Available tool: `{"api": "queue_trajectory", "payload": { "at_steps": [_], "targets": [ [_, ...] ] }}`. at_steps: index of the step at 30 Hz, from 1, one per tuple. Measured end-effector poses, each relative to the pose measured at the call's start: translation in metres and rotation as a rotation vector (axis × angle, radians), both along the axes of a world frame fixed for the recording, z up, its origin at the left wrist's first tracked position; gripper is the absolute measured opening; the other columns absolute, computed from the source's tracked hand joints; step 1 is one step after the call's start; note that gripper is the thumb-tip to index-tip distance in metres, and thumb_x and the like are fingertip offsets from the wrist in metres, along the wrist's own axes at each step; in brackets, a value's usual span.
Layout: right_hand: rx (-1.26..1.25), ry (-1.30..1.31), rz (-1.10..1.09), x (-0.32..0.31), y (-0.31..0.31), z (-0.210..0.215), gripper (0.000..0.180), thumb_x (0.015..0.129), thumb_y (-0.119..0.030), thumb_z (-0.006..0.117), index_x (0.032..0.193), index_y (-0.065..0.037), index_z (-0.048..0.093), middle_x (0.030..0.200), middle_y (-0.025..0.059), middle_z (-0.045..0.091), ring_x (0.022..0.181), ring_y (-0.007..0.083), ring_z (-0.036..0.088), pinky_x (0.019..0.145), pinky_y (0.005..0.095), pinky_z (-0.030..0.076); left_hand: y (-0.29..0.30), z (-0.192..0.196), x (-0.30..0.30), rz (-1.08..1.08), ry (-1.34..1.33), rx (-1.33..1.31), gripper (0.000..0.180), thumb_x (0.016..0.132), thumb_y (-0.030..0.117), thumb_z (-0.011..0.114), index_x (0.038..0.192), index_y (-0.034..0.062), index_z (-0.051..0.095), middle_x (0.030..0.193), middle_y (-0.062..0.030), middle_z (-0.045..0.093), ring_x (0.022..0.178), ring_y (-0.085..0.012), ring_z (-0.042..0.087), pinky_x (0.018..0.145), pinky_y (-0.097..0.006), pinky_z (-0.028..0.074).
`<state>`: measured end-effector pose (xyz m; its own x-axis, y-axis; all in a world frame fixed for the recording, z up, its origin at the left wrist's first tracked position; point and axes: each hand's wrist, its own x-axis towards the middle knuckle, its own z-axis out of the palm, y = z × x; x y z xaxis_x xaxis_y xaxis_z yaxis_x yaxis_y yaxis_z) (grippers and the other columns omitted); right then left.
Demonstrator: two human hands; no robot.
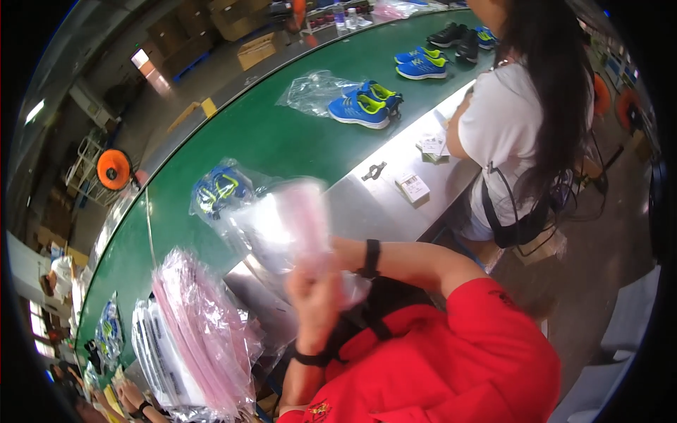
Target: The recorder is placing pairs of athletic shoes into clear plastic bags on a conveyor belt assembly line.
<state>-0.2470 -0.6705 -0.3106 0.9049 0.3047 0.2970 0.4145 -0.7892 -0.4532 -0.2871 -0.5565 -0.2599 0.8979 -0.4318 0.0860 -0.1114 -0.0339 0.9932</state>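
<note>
Both hands meet near the middle of the head view, blurred by motion; the left hand (314,303) comes up from 6 o'clock with a dark band at the wrist, fingers curled around the lower end of a clear plastic bag with pink print (300,215); the right hand (345,271) comes in from 3 o'clock, a black watch on its wrist, and sits behind the same bag — whether its fingers grip or only touch, cannot tell. The bag stands upright above the hands, over the edge of the steel worktable (367,204).

At 7 o'clock from the hands, a stack of the same pink-printed bags (201,331) lies on the table, beside a pile of white printed sheets (159,363). At 10 o'clock, on the green conveyor belt (275,141), a bagged pair of blue shoes (218,189); at 12 o'clock, an unbagged blue and yellow pair (365,104) next to an empty clear bag (310,92); more shoes further up the belt at 1 o'clock.

At 2 o'clock — a co-worker in a white shirt (504,127) stands at the table; a small white box (413,187) and a dark clip (374,170) lie on the steel near them.
</note>
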Motion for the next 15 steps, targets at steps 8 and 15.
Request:
{"api": "queue_trajectory", "payload": {
  "at_steps": [8, 15],
  "targets": [
    [-0.084, -0.161, 0.619, -0.053, -0.026, -0.024, 0.019, 0.079, -0.019, 0.062, 0.094, -0.009, 0.064, 0.094, 0.0137, 0.064, 0.084, 0.0312, 0.061, 0.067, 0.0392, 0.05, -0.011, -0.003, -0.022, -0.556, -0.246, 0.048, 0.007, 0.089, 0.009, 0.056, 0.089, 0.0023, 0.054, 0.067, -0.0183, 0.052, 0.056, -0.0291, 0.051, 0.054, -0.035, 0.041],
    [-0.153, -0.237, 0.857, -0.018, -0.058, -0.037, 0.018, 0.079, -0.019, 0.062, 0.094, -0.009, 0.064, 0.093, 0.0131, 0.064, 0.084, 0.0309, 0.062, 0.068, 0.0391, 0.05, 0.021, -0.023, -0.003, -0.355, -0.436, 0.083, 0.007, 0.085, 0.006, 0.055, 0.09, 0.0029, 0.053, 0.069, -0.0212, 0.053, 0.068, -0.0416, 0.055, 0.058, -0.044, 0.042]
  ]
}}
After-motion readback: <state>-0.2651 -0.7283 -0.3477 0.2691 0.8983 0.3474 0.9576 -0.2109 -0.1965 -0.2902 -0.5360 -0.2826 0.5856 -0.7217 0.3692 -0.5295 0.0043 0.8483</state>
